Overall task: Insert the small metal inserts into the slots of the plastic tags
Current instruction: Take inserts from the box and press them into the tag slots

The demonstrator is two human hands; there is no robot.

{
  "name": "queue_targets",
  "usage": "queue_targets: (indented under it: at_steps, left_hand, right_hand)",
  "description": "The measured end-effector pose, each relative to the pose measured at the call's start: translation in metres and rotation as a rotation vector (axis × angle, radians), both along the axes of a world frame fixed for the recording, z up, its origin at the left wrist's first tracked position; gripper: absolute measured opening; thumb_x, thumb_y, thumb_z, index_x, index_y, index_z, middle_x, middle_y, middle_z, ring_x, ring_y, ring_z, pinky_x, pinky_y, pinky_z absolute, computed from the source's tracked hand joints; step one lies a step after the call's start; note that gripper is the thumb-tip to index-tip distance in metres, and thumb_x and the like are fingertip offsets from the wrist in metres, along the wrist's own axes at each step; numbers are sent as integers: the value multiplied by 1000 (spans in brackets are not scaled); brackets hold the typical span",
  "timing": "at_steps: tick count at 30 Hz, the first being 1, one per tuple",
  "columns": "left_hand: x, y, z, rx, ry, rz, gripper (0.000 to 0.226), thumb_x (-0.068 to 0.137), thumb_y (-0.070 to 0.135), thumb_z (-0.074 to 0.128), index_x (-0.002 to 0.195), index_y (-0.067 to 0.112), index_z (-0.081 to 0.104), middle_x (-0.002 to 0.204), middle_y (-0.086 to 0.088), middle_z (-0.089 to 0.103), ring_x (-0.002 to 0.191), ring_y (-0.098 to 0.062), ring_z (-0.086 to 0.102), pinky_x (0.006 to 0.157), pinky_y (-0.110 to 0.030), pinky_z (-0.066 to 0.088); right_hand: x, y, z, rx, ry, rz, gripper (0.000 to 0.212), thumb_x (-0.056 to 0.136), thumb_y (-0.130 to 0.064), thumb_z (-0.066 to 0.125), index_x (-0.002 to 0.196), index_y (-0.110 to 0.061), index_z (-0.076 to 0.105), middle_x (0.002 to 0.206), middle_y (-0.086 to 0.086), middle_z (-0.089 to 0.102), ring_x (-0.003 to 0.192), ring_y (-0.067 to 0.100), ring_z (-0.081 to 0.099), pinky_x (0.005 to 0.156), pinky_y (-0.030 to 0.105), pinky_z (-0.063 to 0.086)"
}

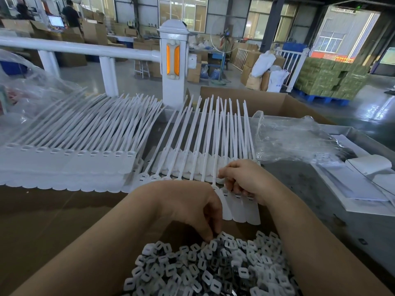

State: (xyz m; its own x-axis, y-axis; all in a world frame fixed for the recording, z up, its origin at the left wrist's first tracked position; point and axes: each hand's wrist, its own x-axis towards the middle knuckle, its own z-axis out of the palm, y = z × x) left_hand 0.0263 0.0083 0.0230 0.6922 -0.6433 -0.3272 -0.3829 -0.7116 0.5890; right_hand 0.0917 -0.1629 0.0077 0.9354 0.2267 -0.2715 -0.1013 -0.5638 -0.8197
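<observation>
A heap of small grey metal inserts [213, 272] fills the near bottom of the view. My left hand [192, 208] reaches down into its far edge, fingertips curled onto the inserts; whether it holds one is hidden. Just beyond lies a fanned row of white plastic tags [192, 146] with long tails pointing away. My right hand [243, 178] rests on the right end of this row, fingers curled and pinching at the head of a tag [226, 201]. A second, larger stack of white tags [70, 144] lies at the left.
The brown cardboard surface [53, 221] carries the work. Crumpled clear plastic bags lie at the right [295, 137] and far left [27, 90]. White paper sheets [363, 178] sit at the right edge. An open cardboard box [267, 103] and a white railing post [174, 67] stand behind.
</observation>
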Motion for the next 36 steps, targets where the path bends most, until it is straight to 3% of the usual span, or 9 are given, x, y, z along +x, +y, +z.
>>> queue_targets:
  at_steps: [4,10,13,16,21,24,26,31,36]
  left_hand:
    - [-3,-4,3,57,-22,-2,7,83,24,76,90,23,74,83,17,68,76,4,61,73,-15,46]
    - [-3,-3,6,62,-13,27,16,83,25,77,98,21,71,75,22,60,68,13,54,60,-3,40]
    - [-4,-4,4,86,4,25,17,78,26,81,90,24,70,64,28,58,62,14,53,54,-1,37]
    - [-4,-6,2,93,-8,32,14,77,26,82,85,26,70,67,21,60,60,13,54,51,-2,37]
    - [-2,-2,3,59,-10,24,12,80,25,79,81,24,67,81,7,68,68,2,60,60,-8,46]
    - [1,2,3,-124,5,102,12,80,20,79,83,18,68,82,-4,72,72,-14,67,67,-20,52]
    - [5,6,-1,-242,-24,219,13,78,18,79,81,16,67,78,-5,71,66,-12,66,66,-25,53]
    - [14,12,-16,-241,-327,363,17,76,17,80,75,28,67,76,15,67,67,1,61,62,-10,48]
    - [15,17,-17,-248,-274,364,19,78,10,79,84,26,71,82,10,70,75,-1,64,69,-14,52]
  right_hand:
    - [0,0,0,8,3,1,16,98,-19,58,96,-7,69,51,-3,62,40,7,45,36,18,31]
    - [0,-1,1,16,9,-4,17,98,-21,58,95,-8,69,54,-3,63,41,7,46,37,18,32]
    - [0,-2,0,25,20,-9,17,97,-22,59,96,-8,70,54,-3,63,42,7,46,36,18,32]
    - [1,-3,0,45,28,-10,17,97,-22,60,95,-8,70,54,-3,63,41,7,45,36,18,32]
    - [2,-6,0,75,48,-8,16,97,-22,61,94,-9,70,57,-1,63,41,8,46,36,19,32]
    - [2,-8,0,96,33,15,15,96,-22,62,94,-10,71,59,1,65,42,9,47,36,19,32]
    - [2,-8,0,99,11,38,16,96,-24,62,95,-11,71,60,0,65,43,9,48,37,19,33]
    - [4,-8,-2,91,-13,54,16,98,-24,61,95,-12,71,60,-1,64,43,8,48,36,19,32]
    - [5,-9,-3,93,-3,62,14,97,-24,62,96,-13,71,59,-1,64,42,7,47,35,18,31]
